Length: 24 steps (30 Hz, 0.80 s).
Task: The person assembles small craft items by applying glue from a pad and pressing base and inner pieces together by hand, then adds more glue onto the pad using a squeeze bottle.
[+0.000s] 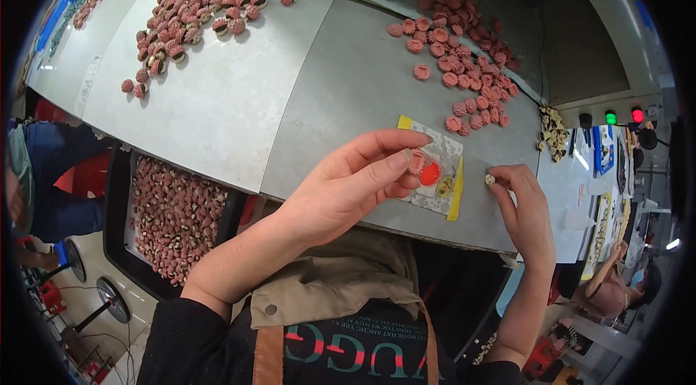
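Note:
My left hand point(348, 185) is closed in a pinch around a small pink ridged cap point(416, 162), above a grey speckled plate point(451, 147) taped down with yellow strips. On that plate are a glossy red round patch point(430, 174) and a small yellowish piece point(445, 185). My right hand point(525, 204) is to the right of the plate, its thumb and finger closed on a small cream-coloured piece point(490, 179). Beyond my hands lies a loose pile of pink ridged caps point(464, 59), several of them hollow side up.
At the far left is a heap of pink pieces with dark and cream parts point(188, 15). A black-rimmed tray point(117, 229) full of similar pieces stands below the table edge. Cream-and-dark pieces point(552, 135) lie at the right. A co-worker point(616, 291) sits farther right.

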Motion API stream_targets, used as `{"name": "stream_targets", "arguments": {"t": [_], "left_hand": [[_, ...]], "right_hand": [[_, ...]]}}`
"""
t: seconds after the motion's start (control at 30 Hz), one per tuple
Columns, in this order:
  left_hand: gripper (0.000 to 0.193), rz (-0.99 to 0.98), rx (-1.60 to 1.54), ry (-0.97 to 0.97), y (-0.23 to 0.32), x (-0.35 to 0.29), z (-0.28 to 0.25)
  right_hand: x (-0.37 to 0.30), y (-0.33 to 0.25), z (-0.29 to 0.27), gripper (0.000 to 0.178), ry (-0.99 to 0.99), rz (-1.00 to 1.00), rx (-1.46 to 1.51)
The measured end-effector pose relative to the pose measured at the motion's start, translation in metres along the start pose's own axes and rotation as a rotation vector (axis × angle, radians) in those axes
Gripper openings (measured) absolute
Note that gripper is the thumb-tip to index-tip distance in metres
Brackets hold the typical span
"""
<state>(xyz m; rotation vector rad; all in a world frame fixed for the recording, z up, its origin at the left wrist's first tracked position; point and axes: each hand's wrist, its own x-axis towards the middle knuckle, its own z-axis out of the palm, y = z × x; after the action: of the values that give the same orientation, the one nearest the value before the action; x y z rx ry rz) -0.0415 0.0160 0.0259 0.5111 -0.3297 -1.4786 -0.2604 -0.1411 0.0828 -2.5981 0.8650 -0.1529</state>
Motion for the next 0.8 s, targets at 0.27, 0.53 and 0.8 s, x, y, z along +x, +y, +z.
{"name": "stream_targets", "arguments": {"t": [0.27, 0.53, 0.8], "left_hand": [[0.031, -0.031, 0.031, 0.036, 0.002, 0.0, 0.001], [0.029, -0.011, 0.048, 0.05, -0.001, 0.0, 0.001], [0.029, 0.006, 0.071, 0.07, -0.002, 0.0, 0.001]], "right_hand": [[0.007, -0.042, 0.015, 0.019, 0.095, -0.079, 0.166], [0.022, -0.061, 0.044, 0.021, 0.178, -0.278, -0.097], [0.023, -0.056, 0.048, 0.021, 0.203, -0.279, -0.095]]}}
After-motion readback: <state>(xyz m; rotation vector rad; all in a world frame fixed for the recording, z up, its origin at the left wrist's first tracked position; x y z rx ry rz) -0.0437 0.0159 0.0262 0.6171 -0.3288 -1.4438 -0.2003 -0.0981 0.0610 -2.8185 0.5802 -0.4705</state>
